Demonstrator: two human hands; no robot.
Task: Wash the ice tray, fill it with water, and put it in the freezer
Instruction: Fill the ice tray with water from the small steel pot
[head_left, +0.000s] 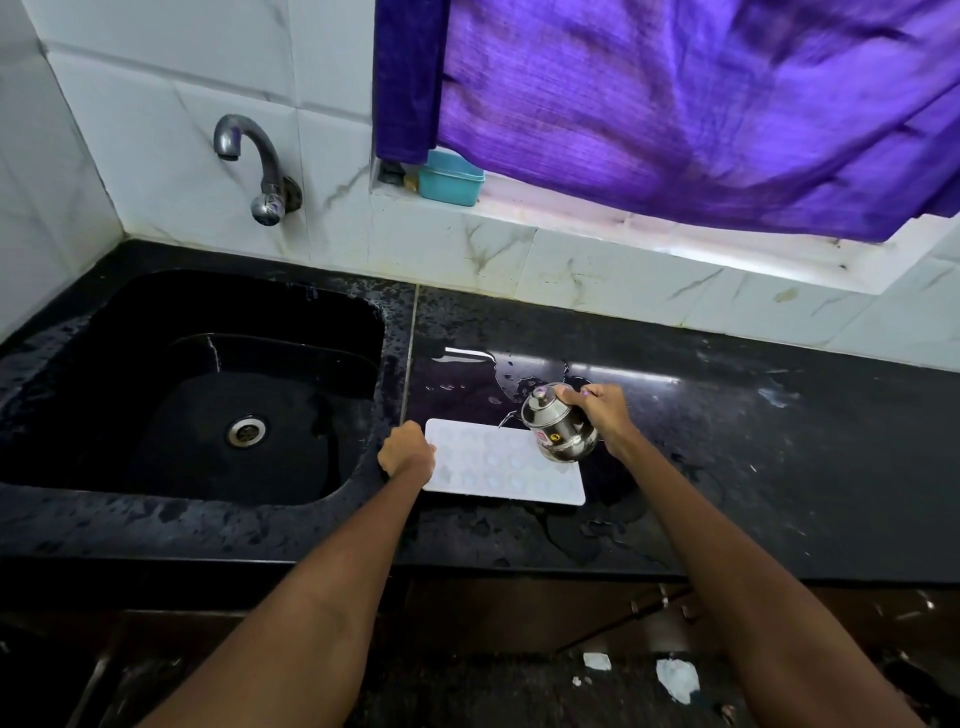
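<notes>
A: Where's the ice tray (501, 462)?

B: Flat on the black table (753, 467), between the two hands. White, shallow pockets across its top. Its left short edge is under the left hand (408, 449).

A: Left hand, how does it lie?

B: Fingers curled over that left edge, gripping it, knuckles up. The sink (208, 395) opens just left of that hand, drain (247, 431) in its floor.

A: Right hand?

B: Right hand (602, 410) is wrapped round a small steel pot (558, 426), fingers curled about its far side. Pot is tilted toward the left hand, over the tray's right far corner. A thin stream of water (508, 418) leaves its rim and lands on the tray's far edge.

A: Pot touching the tray?

B: Cannot tell; it overlaps the tray's corner from this angle.

A: Table surface?

B: Wet. Puddle (519, 376) beyond the right hand, drops and smears nearer than both hands.

A: Farther out?

B: Tap (257, 166) on the tiled wall beyond the left hand, well apart. Teal box (449, 179) on the window ledge, purple curtain (675, 104) hanging above it. Scraps of white paper (675, 678) on the floor below the right forearm.
</notes>
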